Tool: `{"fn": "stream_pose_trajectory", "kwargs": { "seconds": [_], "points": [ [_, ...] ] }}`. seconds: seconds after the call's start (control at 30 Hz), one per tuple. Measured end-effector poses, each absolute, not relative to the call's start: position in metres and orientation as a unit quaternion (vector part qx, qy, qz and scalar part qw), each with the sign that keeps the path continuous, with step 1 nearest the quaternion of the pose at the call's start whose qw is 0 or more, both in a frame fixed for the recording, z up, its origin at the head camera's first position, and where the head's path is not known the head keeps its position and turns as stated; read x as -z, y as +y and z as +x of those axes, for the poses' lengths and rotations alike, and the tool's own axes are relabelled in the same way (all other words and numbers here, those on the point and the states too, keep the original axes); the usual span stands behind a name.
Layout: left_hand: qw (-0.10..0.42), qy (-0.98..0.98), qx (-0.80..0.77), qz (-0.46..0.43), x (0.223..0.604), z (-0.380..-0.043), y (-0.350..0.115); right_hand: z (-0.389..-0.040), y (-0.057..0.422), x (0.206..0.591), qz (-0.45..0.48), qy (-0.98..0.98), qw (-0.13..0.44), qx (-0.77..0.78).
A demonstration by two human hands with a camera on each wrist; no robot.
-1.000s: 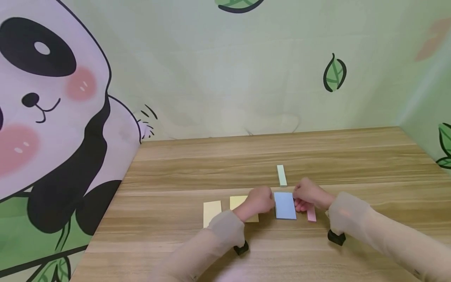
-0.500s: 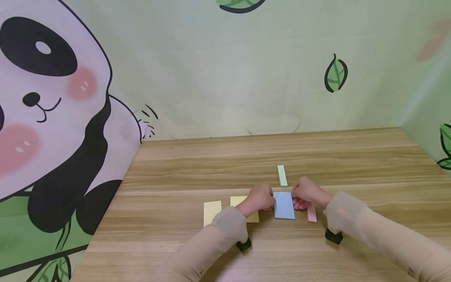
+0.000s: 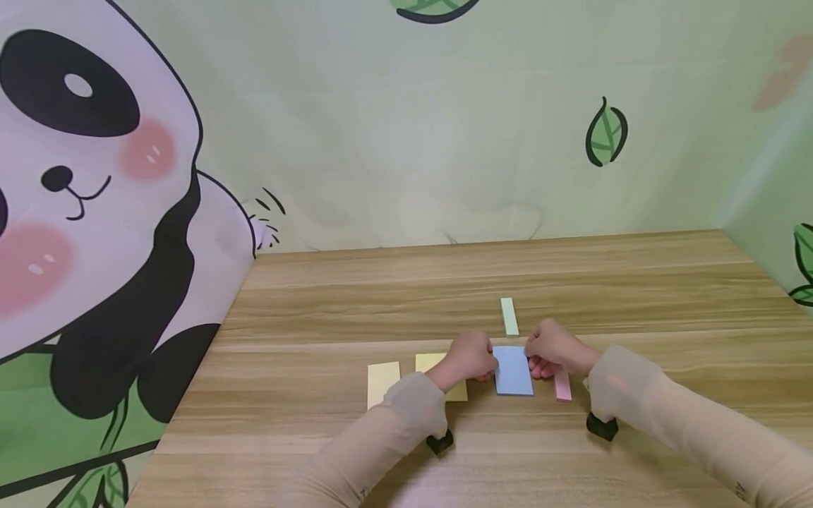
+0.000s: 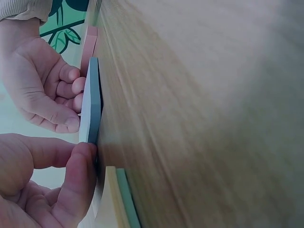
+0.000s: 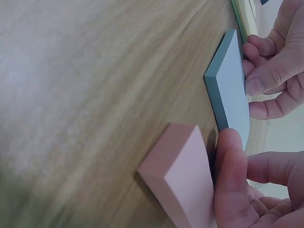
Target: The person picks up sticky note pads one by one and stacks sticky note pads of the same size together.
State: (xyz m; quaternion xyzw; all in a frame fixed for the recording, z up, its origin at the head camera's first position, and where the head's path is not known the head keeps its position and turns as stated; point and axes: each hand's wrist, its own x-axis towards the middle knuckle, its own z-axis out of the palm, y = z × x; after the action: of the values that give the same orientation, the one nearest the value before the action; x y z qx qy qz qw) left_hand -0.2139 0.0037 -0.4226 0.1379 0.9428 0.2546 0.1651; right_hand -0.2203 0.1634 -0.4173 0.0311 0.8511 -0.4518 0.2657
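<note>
A blue sticky note pad (image 3: 514, 371) lies on the table between both hands. My left hand (image 3: 470, 356) pinches its left edge with thumb and forefinger. At the opposite edge, my right hand (image 3: 557, 349) grips it the same way, remaining fingers curled in. In the left wrist view the blue pad (image 4: 93, 102) shows its thick side, fingertips at its edge. A narrow pink sticky note pad (image 3: 562, 384) lies partly under the right hand; the right wrist view shows this pink pad (image 5: 183, 173) close up, beside the thumb.
A yellow pad (image 3: 432, 361), partly hidden by the left hand, has a green layer (image 4: 127, 194) beneath it in the left wrist view. Farther left lies a cream pad (image 3: 383, 382). A pale green strip pad (image 3: 509, 316) lies behind the blue one on the wooden table (image 3: 349, 296).
Both hands and the blue pad have shifted only very slightly; the left hand's fingers overlap the pad's left edge a bit more. The other pads stay in place.
</note>
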Motion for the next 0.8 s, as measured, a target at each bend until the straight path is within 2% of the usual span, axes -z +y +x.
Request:
{"fn": "stream_pose_trajectory", "kwargs": {
  "seconds": [0.8],
  "points": [
    [0.181,0.943,-0.245,0.137,0.4203,-0.2145,0.005,-0.2217,0.1625,0.4139,0.033,0.867,0.25,0.429]
  ]
}}
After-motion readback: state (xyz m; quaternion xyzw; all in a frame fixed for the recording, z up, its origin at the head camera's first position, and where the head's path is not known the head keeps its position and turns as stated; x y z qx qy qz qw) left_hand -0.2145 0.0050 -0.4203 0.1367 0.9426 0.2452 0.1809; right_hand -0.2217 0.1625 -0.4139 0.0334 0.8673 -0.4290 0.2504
